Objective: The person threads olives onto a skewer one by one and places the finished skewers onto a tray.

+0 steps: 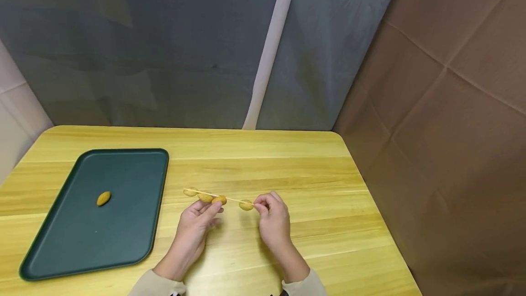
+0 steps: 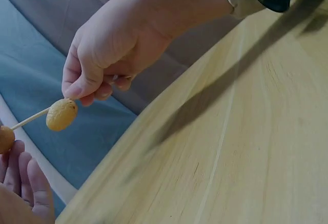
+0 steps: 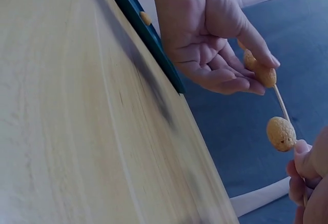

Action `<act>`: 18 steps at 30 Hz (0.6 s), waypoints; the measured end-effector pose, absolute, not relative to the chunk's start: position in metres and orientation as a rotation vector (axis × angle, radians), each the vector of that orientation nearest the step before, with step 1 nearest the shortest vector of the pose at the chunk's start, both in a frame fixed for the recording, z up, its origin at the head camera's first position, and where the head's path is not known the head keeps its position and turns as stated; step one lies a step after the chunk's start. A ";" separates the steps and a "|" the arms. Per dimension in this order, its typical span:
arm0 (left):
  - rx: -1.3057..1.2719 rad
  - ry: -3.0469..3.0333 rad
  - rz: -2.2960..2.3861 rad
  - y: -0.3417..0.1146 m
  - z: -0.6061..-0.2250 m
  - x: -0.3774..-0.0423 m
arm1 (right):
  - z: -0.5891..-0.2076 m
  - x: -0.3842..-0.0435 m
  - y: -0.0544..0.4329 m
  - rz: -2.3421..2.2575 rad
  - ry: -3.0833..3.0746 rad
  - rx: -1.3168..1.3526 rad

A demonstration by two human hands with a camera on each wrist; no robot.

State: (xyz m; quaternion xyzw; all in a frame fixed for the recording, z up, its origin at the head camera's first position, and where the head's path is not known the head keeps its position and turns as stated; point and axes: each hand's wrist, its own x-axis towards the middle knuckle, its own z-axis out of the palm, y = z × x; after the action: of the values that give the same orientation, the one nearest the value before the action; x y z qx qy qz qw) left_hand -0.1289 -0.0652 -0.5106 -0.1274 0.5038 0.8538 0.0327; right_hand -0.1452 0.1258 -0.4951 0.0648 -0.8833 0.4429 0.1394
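Observation:
A thin wooden skewer [image 1: 233,199] stretches between the two hands above the table, with several oval, rough, yellow-brown balls threaded on it. My left hand [image 1: 193,227] pinches one ball [image 1: 219,200] between thumb and fingers, and two more sit farther left toward the tip. At the other end, my right hand [image 1: 274,223] pinches the skewer right beside a single ball [image 1: 246,205]. The right wrist view shows bare skewer between that ball [image 3: 281,134] and the ones at the left hand [image 3: 205,39]. Part of the skewer is hidden within the right hand's fingers.
On the table's left side lies a dark green tray [image 1: 123,241] with a raised rim, holding one loose oval ball [image 1: 104,198]. The wooden table [image 1: 328,186] ends against a grey cloth [image 1: 164,58] behind and a brown cloth [image 1: 444,150] at the right.

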 end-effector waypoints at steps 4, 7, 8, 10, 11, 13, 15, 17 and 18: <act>-0.391 1.515 2.654 -0.064 -0.509 -0.129 | -0.495 -0.145 0.125 1.281 -2.555 0.177; -0.376 1.493 2.674 -0.064 -0.509 -0.129 | -0.495 -0.146 0.125 1.286 -2.563 0.174; -0.361 1.485 2.685 -0.063 -0.510 -0.129 | -0.494 -0.146 0.126 1.288 -2.567 0.174; -0.326 1.473 2.705 -0.063 -0.510 -0.129 | -0.493 -0.146 0.126 1.297 -2.568 0.173; -0.304 1.472 2.712 -0.062 -0.510 -0.129 | -0.492 -0.146 0.126 1.302 -2.568 0.172; -0.267 1.472 2.724 -0.062 -0.511 -0.129 | -0.491 -0.145 0.125 1.314 -2.567 0.176; -0.249 1.498 2.711 -0.062 -0.512 -0.129 | -0.489 -0.145 0.125 1.326 -2.576 0.177; -0.243 1.525 2.692 -0.061 -0.512 -0.128 | -0.489 -0.144 0.124 1.334 -2.588 0.181; -0.244 1.539 2.684 -0.061 -0.512 -0.128 | -0.488 -0.144 0.123 1.336 -2.593 0.181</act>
State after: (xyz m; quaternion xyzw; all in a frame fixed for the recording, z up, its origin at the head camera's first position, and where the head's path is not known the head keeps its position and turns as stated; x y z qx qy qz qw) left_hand -0.1283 -0.0608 -0.5123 -0.0787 0.4959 0.8646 0.0191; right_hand -0.1436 0.1233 -0.4883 0.0614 -0.8819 0.4544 0.1095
